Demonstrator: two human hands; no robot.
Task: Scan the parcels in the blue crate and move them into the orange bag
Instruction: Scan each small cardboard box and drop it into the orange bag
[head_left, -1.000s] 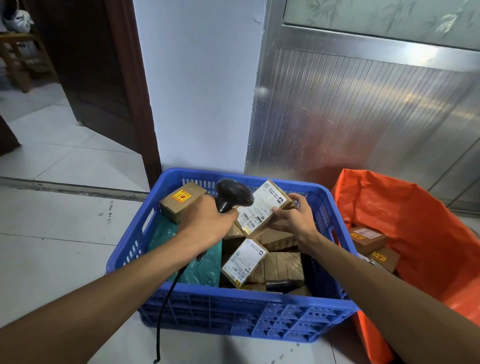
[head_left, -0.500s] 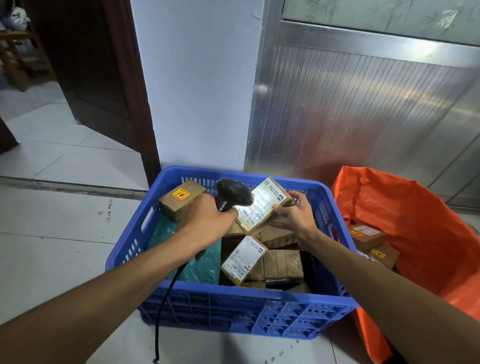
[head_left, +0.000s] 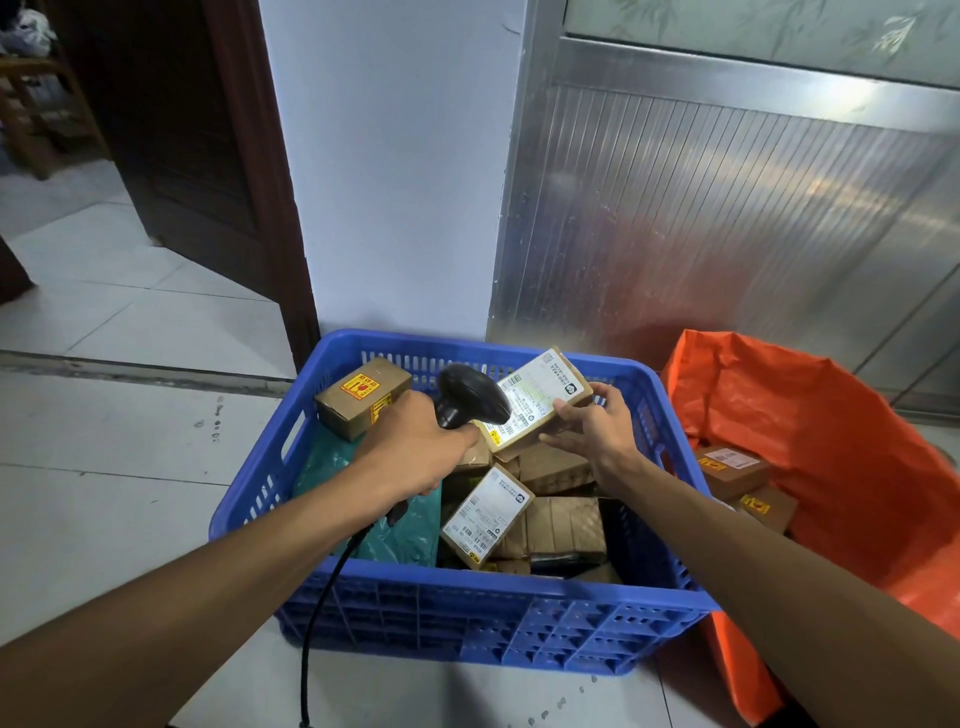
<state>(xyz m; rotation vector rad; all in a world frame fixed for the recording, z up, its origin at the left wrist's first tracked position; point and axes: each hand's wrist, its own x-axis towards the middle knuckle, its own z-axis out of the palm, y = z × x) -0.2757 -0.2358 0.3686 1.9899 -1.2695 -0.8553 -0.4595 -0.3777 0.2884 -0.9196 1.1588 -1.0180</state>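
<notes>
Left hand (head_left: 415, 452) grips black corded scanner (head_left: 470, 395); right hand (head_left: 597, 428) holds labelled brown cardboard parcel (head_left: 537, 400) tilted so its barcode faces it.

Blue crate (head_left: 467, 618) – moulded plastic lattice, matt. Orange bag (head_left: 841, 467) – thin crinkled plastic film, slight sheen. Parcels (head_left: 563, 530) – brown cardboard, taped, white paper labels. Scanner (head_left: 470, 395) smooth black plastic. Door panel (head_left: 727, 234) ribbed shiny metal; floor (head_left: 104, 467) glossy tile.

A single head-worn view looks forward and steeply down, close above the blue crate (head_left: 467, 613) on the floor.
</notes>
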